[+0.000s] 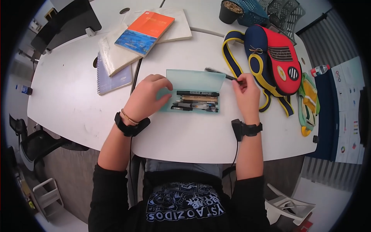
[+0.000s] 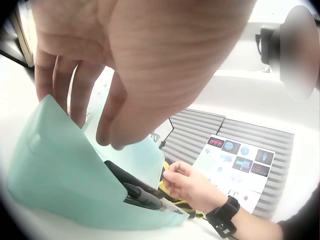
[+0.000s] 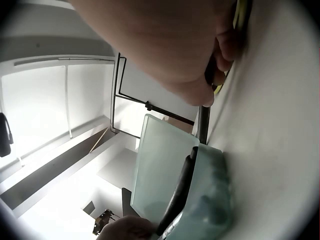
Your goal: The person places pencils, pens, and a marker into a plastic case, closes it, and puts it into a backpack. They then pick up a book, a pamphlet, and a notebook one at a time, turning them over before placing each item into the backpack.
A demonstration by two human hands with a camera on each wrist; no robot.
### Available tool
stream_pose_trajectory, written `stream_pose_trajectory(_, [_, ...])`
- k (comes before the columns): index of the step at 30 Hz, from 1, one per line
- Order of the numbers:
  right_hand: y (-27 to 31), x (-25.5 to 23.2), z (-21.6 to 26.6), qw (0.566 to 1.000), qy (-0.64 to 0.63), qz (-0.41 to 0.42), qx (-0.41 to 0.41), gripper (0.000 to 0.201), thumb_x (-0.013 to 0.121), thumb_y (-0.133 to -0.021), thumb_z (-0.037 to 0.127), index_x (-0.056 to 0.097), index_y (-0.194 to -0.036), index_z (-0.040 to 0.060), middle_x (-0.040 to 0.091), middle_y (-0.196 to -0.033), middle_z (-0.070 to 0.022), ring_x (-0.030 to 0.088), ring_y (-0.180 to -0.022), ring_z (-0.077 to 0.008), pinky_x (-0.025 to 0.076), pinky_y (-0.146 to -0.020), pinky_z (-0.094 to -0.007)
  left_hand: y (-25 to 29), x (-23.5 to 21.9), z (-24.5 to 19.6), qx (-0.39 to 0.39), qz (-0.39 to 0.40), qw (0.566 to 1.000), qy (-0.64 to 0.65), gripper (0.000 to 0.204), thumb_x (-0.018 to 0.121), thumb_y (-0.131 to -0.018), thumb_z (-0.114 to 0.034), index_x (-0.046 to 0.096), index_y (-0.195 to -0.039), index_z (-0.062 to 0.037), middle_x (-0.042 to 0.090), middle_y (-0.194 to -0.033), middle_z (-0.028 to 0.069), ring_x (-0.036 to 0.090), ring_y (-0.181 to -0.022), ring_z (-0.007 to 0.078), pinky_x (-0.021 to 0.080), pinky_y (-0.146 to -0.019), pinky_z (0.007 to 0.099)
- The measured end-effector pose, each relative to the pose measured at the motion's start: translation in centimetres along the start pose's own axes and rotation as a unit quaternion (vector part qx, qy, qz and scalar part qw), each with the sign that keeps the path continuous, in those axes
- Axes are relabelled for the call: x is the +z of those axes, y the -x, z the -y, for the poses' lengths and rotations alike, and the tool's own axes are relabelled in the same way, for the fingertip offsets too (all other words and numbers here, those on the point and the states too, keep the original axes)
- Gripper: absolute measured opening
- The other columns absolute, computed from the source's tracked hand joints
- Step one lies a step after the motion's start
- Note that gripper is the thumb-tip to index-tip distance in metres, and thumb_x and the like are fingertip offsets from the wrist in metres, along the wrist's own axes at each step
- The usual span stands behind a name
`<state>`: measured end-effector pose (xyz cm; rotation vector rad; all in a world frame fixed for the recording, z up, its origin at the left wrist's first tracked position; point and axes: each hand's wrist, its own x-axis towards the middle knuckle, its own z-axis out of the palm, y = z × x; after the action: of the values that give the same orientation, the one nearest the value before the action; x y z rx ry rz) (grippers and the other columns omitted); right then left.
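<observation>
A translucent teal pencil case (image 1: 195, 80) lies on the table with its lid raised. Inside its tray rest several pens, among them a black marker (image 1: 198, 93) and a brown pencil-like stick (image 1: 199, 99). My left hand (image 1: 148, 94) is at the case's left end, its relaxed fingers and thumb over the edge between lid and tray. In the left wrist view, the case's end wall (image 2: 60, 165) hides some fingertips. My right hand (image 1: 247, 92) pinches a black pen (image 1: 216, 71) beyond the lid's right corner. The pen's free end points left, slightly blurred.
A red and navy backpack (image 1: 281, 63) lies at the right, its strap (image 1: 232, 58) near my right hand. Books (image 1: 145, 33) and a spiral notebook (image 1: 114, 79) are stacked at the back left. A plant pot (image 1: 230, 13) and blue basket (image 1: 255, 13) stand farther back.
</observation>
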<state>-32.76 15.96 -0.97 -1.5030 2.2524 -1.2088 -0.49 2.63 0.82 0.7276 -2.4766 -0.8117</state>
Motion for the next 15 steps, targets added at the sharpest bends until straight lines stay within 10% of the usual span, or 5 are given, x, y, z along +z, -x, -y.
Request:
stream_pose_trajectory(8, [0.7, -2.6, 1.8, 0.941, -0.302, -0.155, -0.002, 0.016, 0.070, -0.103, 0.002, 0.054, -0.098, 0.0050, 0.067, -0.094, -0.0057, 0.064, -0.085, -0.0104, 0.052, -0.077, -0.0249, -0.6, -0.3, -1.7, 0.006, -0.192, 0.981, -0.006, 0.015, 0.073, -0.088, 0.003, 0.074, -0.103, -0.0024, 0.060, -0.101, 0.0104, 0.066, -0.095, 0.0268, 0.054, -0.083, 0.0356])
stream_pose_trajectory(15, [3.5, -1.1, 7.0, 0.874, -0.473, 0.106, 0.026, 0.040, 0.071, -0.097, -0.008, 0.046, -0.126, 0.0046, 0.075, -0.112, -0.0165, 0.072, -0.103, -0.0180, 0.058, -0.086, -0.0286, -0.3, 0.6, -3.5, 0.033, -0.016, 0.976, 0.215, 0.020, 0.073, -0.095, -0.003, 0.073, -0.115, 0.0016, 0.077, -0.096, 0.0111, 0.075, -0.085, 0.0203, 0.057, -0.079, 0.0306])
